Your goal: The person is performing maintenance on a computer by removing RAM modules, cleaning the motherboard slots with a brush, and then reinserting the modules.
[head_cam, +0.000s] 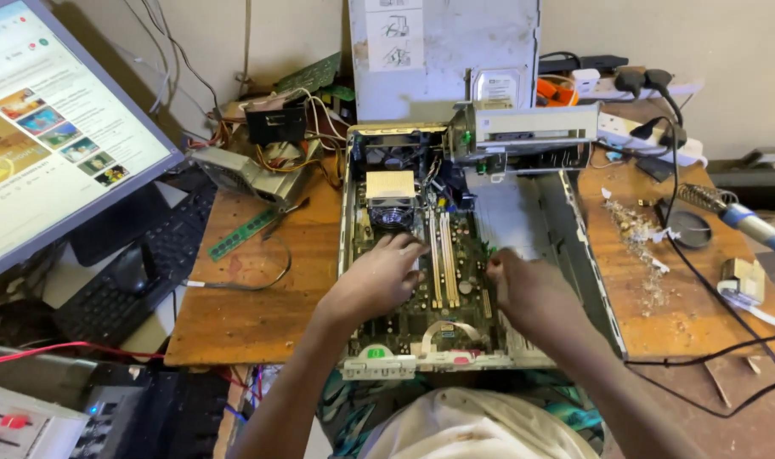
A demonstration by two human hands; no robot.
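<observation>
The right hand [528, 289] and left hand [379, 276] are laid flat and open, it seems, on the green board [455, 255], nothing gripped.

A worn wooden surface [251, 306] stands against a plain beige wall [702, 42], with a lit monitor [56, 127] at its left and a keyboard [132, 280] below.

A flat monitor [52, 127] stands tilted at the far left, its lit screen white with small coloured thumbnails, while a white paper label [395, 34] with line drawings sits on the upright grey panel [489, 42] behind the desk [251, 297].
</observation>
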